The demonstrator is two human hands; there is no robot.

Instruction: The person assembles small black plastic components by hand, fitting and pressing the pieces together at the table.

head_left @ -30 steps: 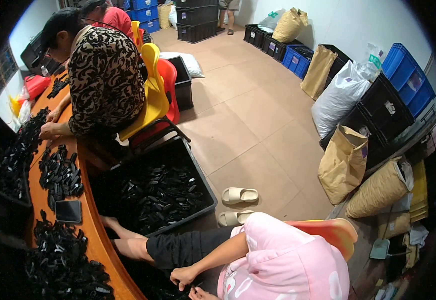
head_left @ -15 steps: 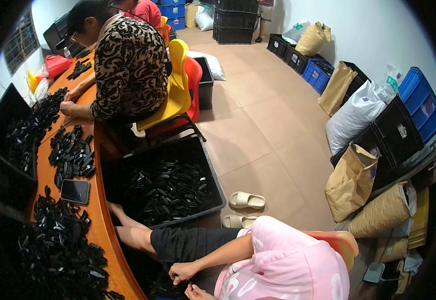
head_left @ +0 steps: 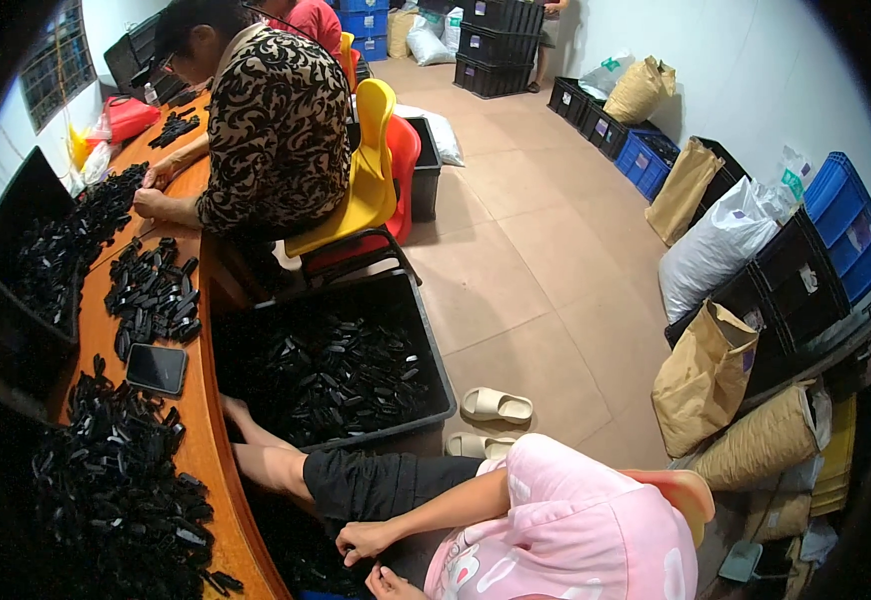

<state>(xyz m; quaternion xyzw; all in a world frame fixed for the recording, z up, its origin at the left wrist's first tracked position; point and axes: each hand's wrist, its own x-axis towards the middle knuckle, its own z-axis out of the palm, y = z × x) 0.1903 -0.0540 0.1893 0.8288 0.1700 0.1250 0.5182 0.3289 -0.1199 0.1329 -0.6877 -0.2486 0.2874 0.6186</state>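
Note:
Near the bottom edge, my right hand [head_left: 362, 541] has its fingers curled inward, thumb close to the index finger. Just below it, my left hand [head_left: 392, 583] is partly cut off by the frame, its fingertips pinched. Whatever they hold is too small and dark to make out. Beneath them, beside my dark shorts [head_left: 386, 487], are dim small black parts [head_left: 311, 570]. On the orange-brown table [head_left: 224, 500] to the left lies a big heap of small black plastic pieces [head_left: 121, 480]. A dark phone [head_left: 157, 369] rests between that heap and a smaller pile [head_left: 153, 295].
A black bin [head_left: 438, 400] of similar black pieces stands beyond my legs. Cream slippers [head_left: 497, 404] lie on the floor. A co-worker in a patterned top [head_left: 276, 120] sits on a yellow chair [head_left: 368, 180], hands at the table. Sacks [head_left: 714, 250] and crates [head_left: 841, 230] line the right wall.
The view has swung a little, so the room sits slightly further right and lower. My hands stay close together in nearly the same pose.

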